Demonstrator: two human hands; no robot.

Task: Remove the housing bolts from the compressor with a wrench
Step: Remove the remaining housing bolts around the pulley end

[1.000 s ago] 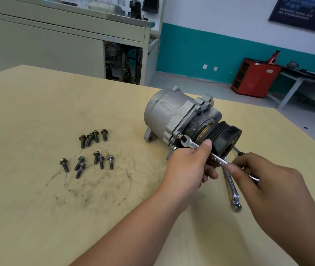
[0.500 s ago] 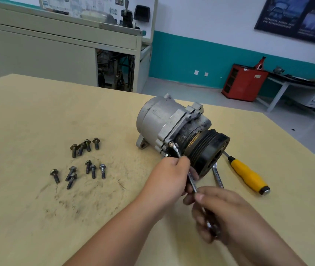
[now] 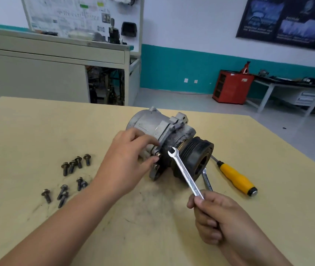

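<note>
Left hand & right hand bare, forearms bare to view's edge, nails prob. short.

Note for you: compressor body is cast metal, matt pale grey, scuffed; the section next to the pulley looks darker, grimy, rough. Pulley is matt black w/ ribbed grooves; can't tell rubber vs coated metal. The wrench you hold is bright polished steel, glossy, smooth. The 2nd wrench has the same shiny finish. The screwdriver handle is smooth yellow plastic w/ slight sheen, shank dark metal. The bolts are dull dark metal. The tabletop is a pale wood-look board, matt, w/ dark greasy smears.
</note>
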